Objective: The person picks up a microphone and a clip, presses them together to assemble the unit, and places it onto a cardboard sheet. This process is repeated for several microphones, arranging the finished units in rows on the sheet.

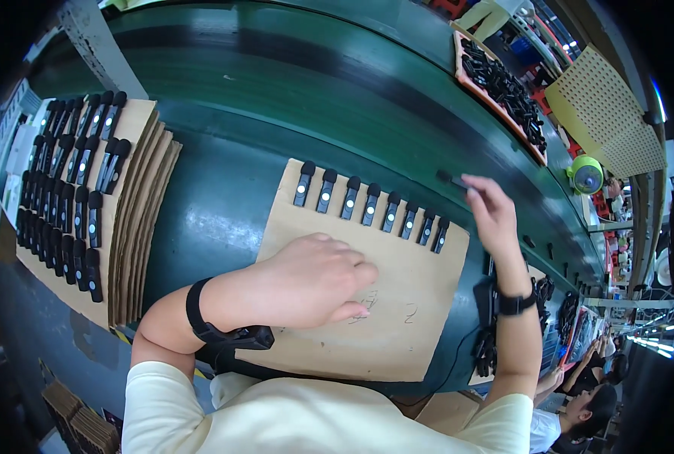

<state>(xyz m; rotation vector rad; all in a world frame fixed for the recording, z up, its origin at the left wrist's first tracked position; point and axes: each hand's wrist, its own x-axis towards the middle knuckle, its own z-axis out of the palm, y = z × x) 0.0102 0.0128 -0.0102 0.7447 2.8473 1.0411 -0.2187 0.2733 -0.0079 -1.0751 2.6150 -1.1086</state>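
Observation:
A brown cardboard sheet (397,303) lies on the green conveyor belt (276,91) in front of me. Along its far edge runs a row of several small black devices (370,205), each with a lit white dot. My left hand (318,280) rests flat on the sheet's middle, fingers together, holding nothing. My right hand (490,210) hovers past the right end of the row, pinching another small black device (453,181) between fingers and thumb. Both wrists wear black bands.
A stack of cardboard sheets (136,197) at left carries several rows of the same black devices (72,181). An orange tray (503,87) of black parts sits far right on the belt. More black parts (488,348) lie beside my right forearm. Another person (579,412) works at lower right.

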